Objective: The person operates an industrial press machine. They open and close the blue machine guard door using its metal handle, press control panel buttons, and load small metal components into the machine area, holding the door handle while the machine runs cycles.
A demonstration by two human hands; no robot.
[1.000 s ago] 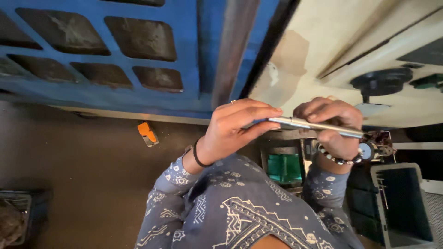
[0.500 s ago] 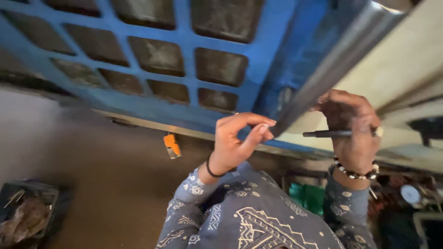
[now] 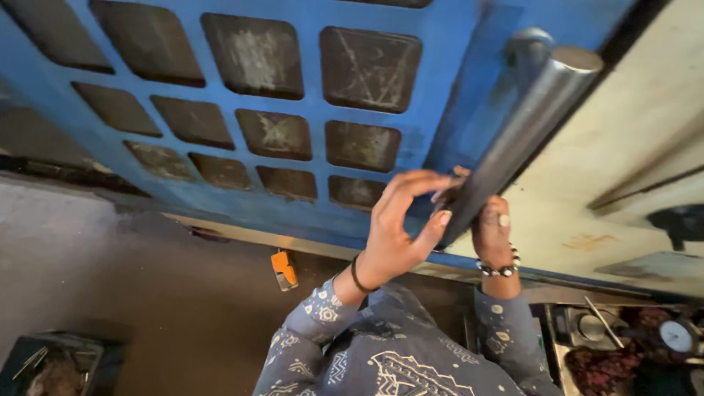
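- The left hand (image 3: 396,235) has its fingers spread and curled, and the tips touch the low end of a long grey metal bar (image 3: 524,128).
- The right hand (image 3: 493,233) sits just behind that same end. The bar hides its fingers, so I cannot tell how they are set.
- The bar leans up and away from the fingers, to the right.
- Right behind the fingers stands a big blue frame (image 3: 293,158) with dark square holes.
- Far below the fingers lies a small orange thing (image 3: 284,269) on the grey floor (image 3: 147,293).
- Low on the right is a round dial (image 3: 678,336).
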